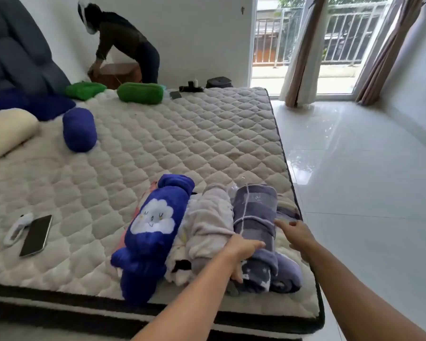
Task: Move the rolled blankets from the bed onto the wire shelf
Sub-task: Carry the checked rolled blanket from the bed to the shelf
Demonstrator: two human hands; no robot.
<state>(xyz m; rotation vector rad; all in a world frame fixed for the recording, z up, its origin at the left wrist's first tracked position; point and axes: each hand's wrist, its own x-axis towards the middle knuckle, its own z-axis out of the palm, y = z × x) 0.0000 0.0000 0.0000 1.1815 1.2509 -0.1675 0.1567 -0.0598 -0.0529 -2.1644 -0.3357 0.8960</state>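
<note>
Three rolled blankets lie side by side at the near right corner of the bed [158, 143]. On the left is a dark blue one with a white cloud face [153, 232], in the middle a pale grey-cream one [207, 230], and on the right a grey-purple checked one [255, 212]. My left hand [241, 254] curls over the near left side of the checked roll. My right hand [296, 233] rests on its right side with fingers spread. The wire shelf is not in view.
A phone [36, 235] and a white object [16, 228] lie at the bed's near left. Further back are a blue bolster [79, 129], two green rolls [140, 92], pillows and small dark items. A person [126, 43] bends at the far wall. Glossy tiled floor [367, 180] is right.
</note>
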